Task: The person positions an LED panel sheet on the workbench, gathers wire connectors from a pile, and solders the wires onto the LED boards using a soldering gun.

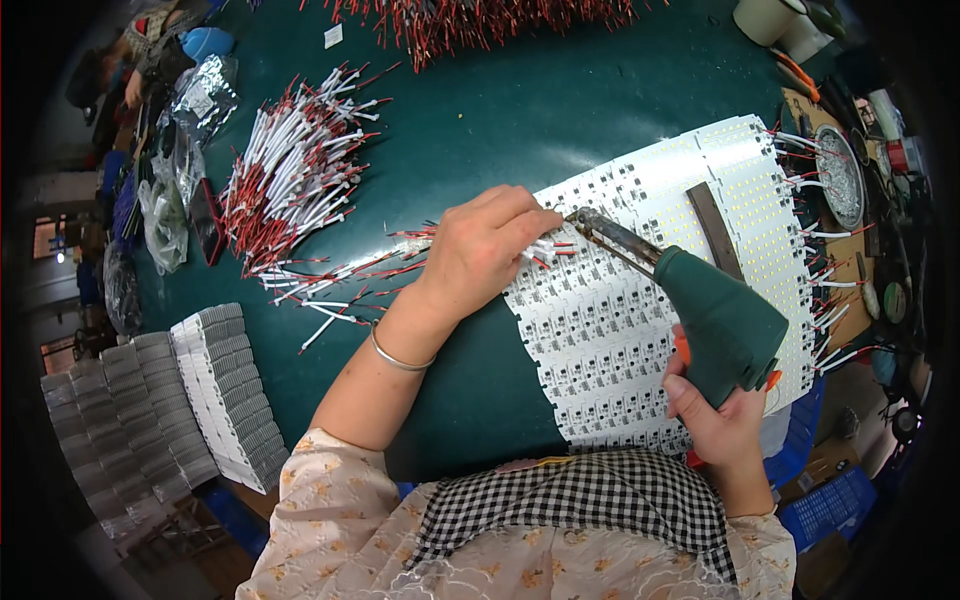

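Note:
A green soldering gun (722,322) with an orange trigger is gripped in my right hand (720,415). Its metal tip points left and meets the upper left part of a sheet of white circuit boards (600,320), close by my left fingertips. My left hand (485,245) is closed in a pinch around a few red and white wires (545,250). Their ends show below the fingers, over the boards' left edge; the rest is partly hidden by the hand. Rows of small black parts and yellow dots cover the sheet. A dark flat bar (714,230) lies across it.
A pile of red and white wires (300,165) lies left on the green table (450,110), another bundle (480,25) at the far edge. Stacked boards (225,395) stand at the near left. Right are a metal dish (838,175), orange-handled pliers (798,75) and wires along the sheet's edge.

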The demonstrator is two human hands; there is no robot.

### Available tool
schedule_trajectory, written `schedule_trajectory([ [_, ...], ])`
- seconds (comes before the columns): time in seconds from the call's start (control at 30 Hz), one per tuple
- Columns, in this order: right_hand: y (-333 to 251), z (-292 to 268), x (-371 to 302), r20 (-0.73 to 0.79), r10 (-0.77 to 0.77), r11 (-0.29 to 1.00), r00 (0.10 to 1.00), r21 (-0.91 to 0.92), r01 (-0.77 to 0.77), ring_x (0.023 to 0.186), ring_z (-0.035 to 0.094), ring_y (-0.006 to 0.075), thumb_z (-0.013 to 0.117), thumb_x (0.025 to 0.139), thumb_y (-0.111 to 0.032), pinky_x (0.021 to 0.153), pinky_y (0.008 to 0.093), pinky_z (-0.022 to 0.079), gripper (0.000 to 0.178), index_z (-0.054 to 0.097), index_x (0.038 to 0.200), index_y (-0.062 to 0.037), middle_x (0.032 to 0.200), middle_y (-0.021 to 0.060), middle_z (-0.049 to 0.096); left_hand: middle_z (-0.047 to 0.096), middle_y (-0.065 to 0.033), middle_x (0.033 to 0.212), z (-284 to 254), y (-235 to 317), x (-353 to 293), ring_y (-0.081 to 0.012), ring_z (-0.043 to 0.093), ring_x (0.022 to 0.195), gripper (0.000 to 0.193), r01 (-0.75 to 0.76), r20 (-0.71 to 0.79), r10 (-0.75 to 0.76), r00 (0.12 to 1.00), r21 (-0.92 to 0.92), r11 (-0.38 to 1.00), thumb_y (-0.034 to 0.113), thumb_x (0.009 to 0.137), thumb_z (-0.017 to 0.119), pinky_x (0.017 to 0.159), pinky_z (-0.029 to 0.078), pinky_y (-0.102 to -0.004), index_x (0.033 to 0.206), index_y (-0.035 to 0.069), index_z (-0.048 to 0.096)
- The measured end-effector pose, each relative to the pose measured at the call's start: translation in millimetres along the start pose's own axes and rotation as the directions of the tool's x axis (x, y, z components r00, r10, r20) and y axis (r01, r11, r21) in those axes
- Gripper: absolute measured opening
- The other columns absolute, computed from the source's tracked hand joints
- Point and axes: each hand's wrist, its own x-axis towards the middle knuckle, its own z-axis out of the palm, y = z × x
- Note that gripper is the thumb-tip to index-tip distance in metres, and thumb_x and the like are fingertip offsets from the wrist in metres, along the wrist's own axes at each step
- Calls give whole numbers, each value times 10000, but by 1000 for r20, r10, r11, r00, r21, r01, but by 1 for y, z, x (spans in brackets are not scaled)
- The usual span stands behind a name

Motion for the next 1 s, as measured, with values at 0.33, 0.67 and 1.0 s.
schedule_trajectory([
  [0.33, -25, -1, -2, -252, 113, 989, 961, 124, -83, 571, 565, 130, 691, 761, -54, 447, 241, 478, 523, 471, 1204, 115, 942, 154, 600, 632, -70, 771, -3, 5, 1, -238, 628, 690, 312, 18, 45, -20, 999, 48, 999, -81, 602, 673, 553, 500, -327, 889, 41, 671],
  [0.67, -97, -86, -9, -229, -96, 954, 969, -298, 24, 663, 576, 127, 697, 830, -252, 482, 223, 460, 697, 374, 1328, 113, 1005, 165, 605, 633, -93, 829, -15, 13, 3, -256, 625, 741, 376, 72, 85, -69, 994, -32, 997, -158, 619, 575, 608, 506, -335, 936, 28, 653],
  [1.0, -50, -43, 19, -211, -32, 976, 977, 205, 76, 614, 582, 165, 717, 741, -98, 434, 246, 467, 665, 388, 1276, 122, 1139, 217, 558, 541, -127, 936, -23, 31, 22, -307, 579, 778, 616, 389, -21, -388, 921, 66, 919, -173, 681, 517, 672, 495, -357, 1255, 46, 555],
])
